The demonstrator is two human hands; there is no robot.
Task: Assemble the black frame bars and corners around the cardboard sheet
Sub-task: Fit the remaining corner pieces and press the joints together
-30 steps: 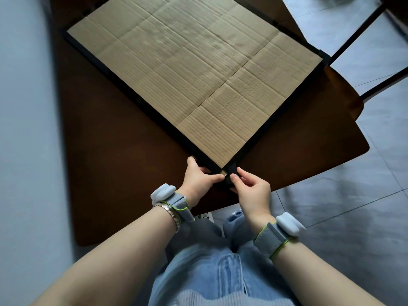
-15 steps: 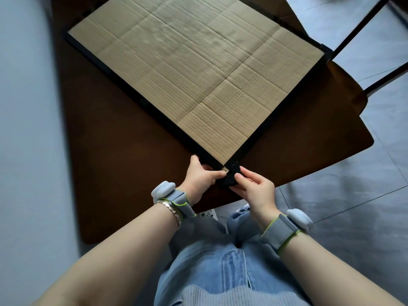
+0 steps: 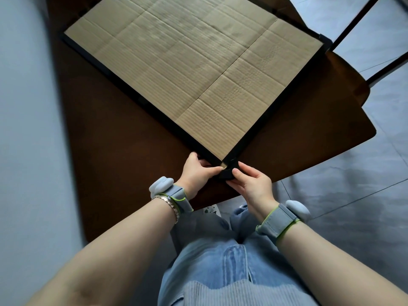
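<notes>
A creased cardboard sheet lies on a dark brown table. A black frame bar runs along its left edge and another black bar along its right edge; both meet at the near corner. A small black corner piece sits at that near corner. My left hand grips the near end of the left bar, thumb tip against the corner piece. My right hand pinches the corner piece from the right. A fitted black corner shows at the far right.
The table's near edge runs just behind my hands, with my jeans-clad lap below it. A chair with a brown seat and thin black legs stands at the right over a grey tiled floor. A pale wall flanks the left.
Both hands stay at the near corner. The black corner piece now sits a little nearer to me, more of it showing between my fingertips. The view has shifted slightly.
</notes>
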